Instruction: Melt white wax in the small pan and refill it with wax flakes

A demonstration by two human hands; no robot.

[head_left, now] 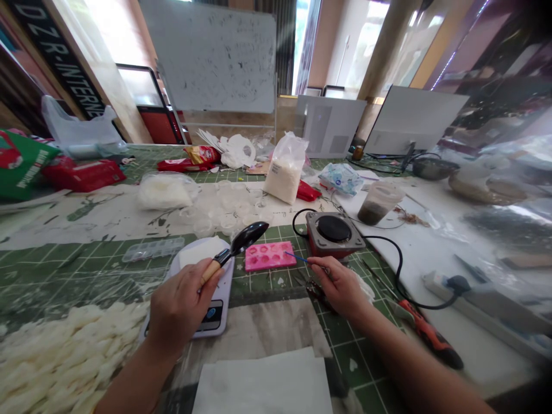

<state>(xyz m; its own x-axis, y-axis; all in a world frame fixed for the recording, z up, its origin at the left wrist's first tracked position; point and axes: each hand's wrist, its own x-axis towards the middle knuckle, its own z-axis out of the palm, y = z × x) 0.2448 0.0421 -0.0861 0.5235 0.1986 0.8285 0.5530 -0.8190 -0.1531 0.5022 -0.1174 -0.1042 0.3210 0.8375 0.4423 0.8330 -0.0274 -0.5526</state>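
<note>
From my remote seat, I see the left hand (176, 307) at lower centre, its fingers closed around the wooden handle of a black oval spoon (249, 237), whose bowl tilts up, apparently held clear of a white digital kitchen scale (226, 282). The right hand (338, 286) pinches a thin blue stick (297, 257), seemingly for fine control; its tip points toward a pink silicone mould (264, 256), which lies just beyond those fingers, apparently untouched.
</note>
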